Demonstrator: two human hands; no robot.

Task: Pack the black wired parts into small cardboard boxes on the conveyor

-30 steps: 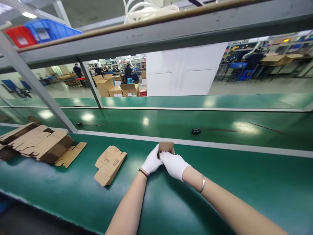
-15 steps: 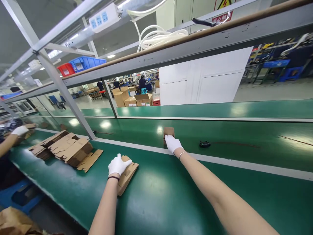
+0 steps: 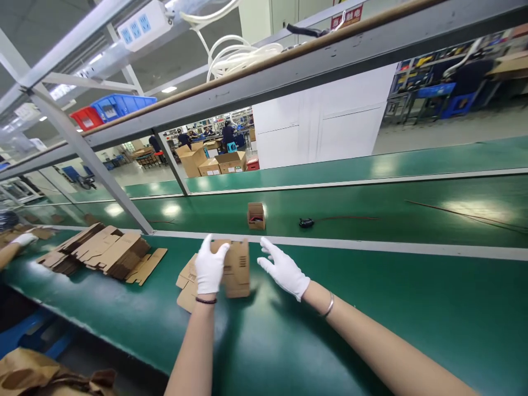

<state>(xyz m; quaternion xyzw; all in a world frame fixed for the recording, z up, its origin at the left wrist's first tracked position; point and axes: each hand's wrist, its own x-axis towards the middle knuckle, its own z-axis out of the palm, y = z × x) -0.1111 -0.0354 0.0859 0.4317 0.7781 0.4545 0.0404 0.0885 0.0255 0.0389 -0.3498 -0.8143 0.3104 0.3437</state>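
Note:
My left hand [image 3: 210,266], in a white glove, grips a flat folded cardboard box [image 3: 238,269] by its left side and holds it above the green bench. Under and left of that hand lies another flattened cardboard piece [image 3: 187,283]. To the right of the held box, my gloved right hand [image 3: 284,268] is apart from it, fingers spread with nothing in them. Beyond my hands, on the conveyor belt, stands a small open cardboard box [image 3: 256,216] with something dark and reddish inside. Right of it lies a black part [image 3: 306,223] with a thin brown cable.
Stacked flat cardboard boxes [image 3: 109,250] lie on the bench to the left, near a slanted metal post [image 3: 97,165]. Farther left shows a co-worker's gloved hand [image 3: 25,239]. Overhead runs a shelf [image 3: 231,91] with bins and coiled white tubing.
My right hand has let go of the small box on the belt and drawn back toward me. My left hand has lifted a flat box from the bench. The view has shifted right.

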